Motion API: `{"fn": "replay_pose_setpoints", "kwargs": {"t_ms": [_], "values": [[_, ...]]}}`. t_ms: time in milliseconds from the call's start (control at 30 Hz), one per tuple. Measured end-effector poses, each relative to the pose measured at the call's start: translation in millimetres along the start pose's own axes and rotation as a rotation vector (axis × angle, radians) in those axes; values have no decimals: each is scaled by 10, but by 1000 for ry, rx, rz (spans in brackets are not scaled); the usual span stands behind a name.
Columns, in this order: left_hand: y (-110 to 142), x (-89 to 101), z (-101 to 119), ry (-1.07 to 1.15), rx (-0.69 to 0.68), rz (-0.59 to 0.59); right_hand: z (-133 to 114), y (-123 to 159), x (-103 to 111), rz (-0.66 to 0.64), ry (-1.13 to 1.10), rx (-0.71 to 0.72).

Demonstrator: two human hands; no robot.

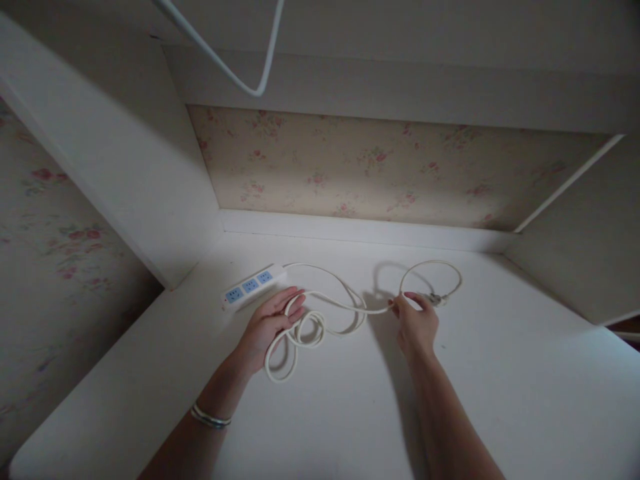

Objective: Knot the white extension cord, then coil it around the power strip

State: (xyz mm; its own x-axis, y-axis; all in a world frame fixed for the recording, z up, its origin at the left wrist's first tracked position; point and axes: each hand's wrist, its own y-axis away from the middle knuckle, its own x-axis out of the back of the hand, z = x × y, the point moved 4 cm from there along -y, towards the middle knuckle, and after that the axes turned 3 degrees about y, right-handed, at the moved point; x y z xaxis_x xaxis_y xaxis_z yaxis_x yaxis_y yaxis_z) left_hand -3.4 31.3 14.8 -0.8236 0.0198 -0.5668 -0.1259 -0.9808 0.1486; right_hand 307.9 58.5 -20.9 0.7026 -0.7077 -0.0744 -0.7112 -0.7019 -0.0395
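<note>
Silvery metal circles the left wrist as a bracelet (210,418), behind the left hand (270,327). That hand is half curled and loosely holds the white cord (307,345), whose loops spill just to its right above the desk (340,420); the slack grip seems to keep the loops together without squeezing them flat. Across from it, the right hand (417,323) pinches the same cord between thumb and fingertips, probably to control the length between the hands, which sags slightly. Its knuckles face up and its wrist bends inward, while the left palm turns inward with fingers pointing ahead. Just beyond the left fingers, the three-panel power strip (250,287) lies at a slant, sockets up, cord leaving its right end. Beyond the right hand, the cord arcs round to the plug (436,299). Farthest ahead is floral wallpaper (310,167).
</note>
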Motion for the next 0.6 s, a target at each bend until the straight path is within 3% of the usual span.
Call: {"fn": "replay_pose_setpoints", "kwargs": {"t_ms": [133,300,433,600], "values": [[4,1,-72,-28,58,-35,2,-38,-27,-4,-454,-203],[1,-35,-131,-90,107,-74,-20,-78,-36,-85,-618,-329],[0,-49,-118,-131,99,-30,-98,14,-127,-163,-691,-296],[14,-59,-95,-105,99,11,-159,148,-253,-322,-539,-137]]}}
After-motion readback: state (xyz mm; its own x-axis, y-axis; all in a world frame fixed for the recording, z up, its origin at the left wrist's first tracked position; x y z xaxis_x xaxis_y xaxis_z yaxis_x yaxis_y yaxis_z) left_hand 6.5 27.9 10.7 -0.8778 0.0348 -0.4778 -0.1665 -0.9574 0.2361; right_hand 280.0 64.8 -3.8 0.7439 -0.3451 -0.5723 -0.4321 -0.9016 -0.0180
